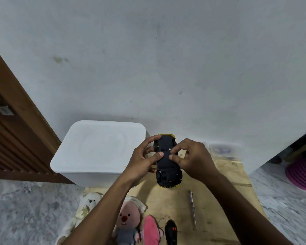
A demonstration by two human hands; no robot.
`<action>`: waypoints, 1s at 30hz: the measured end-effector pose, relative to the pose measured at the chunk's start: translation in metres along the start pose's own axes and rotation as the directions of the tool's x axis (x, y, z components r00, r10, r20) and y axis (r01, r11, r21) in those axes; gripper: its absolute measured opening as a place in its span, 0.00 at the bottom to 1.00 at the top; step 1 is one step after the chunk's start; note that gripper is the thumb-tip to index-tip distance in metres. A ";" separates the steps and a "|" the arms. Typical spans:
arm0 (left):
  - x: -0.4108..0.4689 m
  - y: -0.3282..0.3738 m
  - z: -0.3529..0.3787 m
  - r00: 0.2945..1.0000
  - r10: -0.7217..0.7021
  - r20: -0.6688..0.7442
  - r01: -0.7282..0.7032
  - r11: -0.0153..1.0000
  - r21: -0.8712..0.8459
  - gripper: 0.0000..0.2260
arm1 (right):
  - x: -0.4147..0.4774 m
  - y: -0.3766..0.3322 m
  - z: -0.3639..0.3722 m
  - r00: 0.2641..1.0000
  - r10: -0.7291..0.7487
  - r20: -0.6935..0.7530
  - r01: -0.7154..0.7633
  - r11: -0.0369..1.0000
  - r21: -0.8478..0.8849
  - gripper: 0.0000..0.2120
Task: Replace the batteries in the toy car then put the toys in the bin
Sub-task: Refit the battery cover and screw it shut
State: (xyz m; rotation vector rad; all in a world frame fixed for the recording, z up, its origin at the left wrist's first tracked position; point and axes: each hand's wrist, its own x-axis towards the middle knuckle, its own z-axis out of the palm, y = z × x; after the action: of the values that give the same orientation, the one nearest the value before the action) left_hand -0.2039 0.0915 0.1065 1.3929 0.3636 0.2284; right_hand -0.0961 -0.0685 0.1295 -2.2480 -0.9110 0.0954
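I hold a yellow toy car (167, 167) upside down above a wooden board (224, 206), its black underside facing me. My left hand (145, 160) grips the car's left side, thumb on the underside. My right hand (191, 160) grips the right side, thumb and fingers pressed on the middle of the underside. A white bin (99, 151) with its lid on stands to the left against the wall. A screwdriver (193, 209) lies on the board below the car.
A pink plush with a red nose (126, 220), a white plush bear (88, 204) and a pink soft toy (151, 230) lie near me. A black remote control (171, 232) rests beside them. A clear plastic box (223, 150) sits by the wall. A wooden door (12, 124) stands at left, a pink basket (304, 174) at right.
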 end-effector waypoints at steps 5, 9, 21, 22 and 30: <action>0.000 0.003 0.000 1.000 0.012 0.006 -0.012 1.000 -0.005 0.21 | -0.004 -0.003 0.003 0.997 -0.079 -0.010 0.078 0.996 -0.043 0.28; 0.001 0.003 0.000 1.000 0.008 0.005 -0.008 1.000 -0.007 0.21 | -0.006 -0.005 0.003 0.993 -0.118 0.011 0.119 0.984 -0.135 0.29; 0.000 0.002 -0.002 0.994 -0.092 0.053 0.094 0.995 -0.028 0.20 | -0.005 -0.004 -0.002 0.986 -0.102 0.135 0.123 0.980 -0.155 0.22; 0.001 0.003 -0.002 0.993 -0.103 0.051 0.104 0.994 -0.033 0.20 | -0.005 -0.004 -0.003 0.984 -0.093 0.149 0.116 0.981 -0.158 0.21; 0.003 0.003 -0.001 0.987 -0.153 0.052 0.154 0.988 -0.011 0.30 | -0.009 -0.004 -0.005 0.985 -0.096 0.145 0.111 0.989 -0.094 0.13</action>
State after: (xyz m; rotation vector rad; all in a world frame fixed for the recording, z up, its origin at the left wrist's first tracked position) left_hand -0.2013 0.0938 0.1086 1.3462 0.4245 0.0689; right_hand -0.1039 -0.0753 0.1340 -2.3058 -1.1294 0.1653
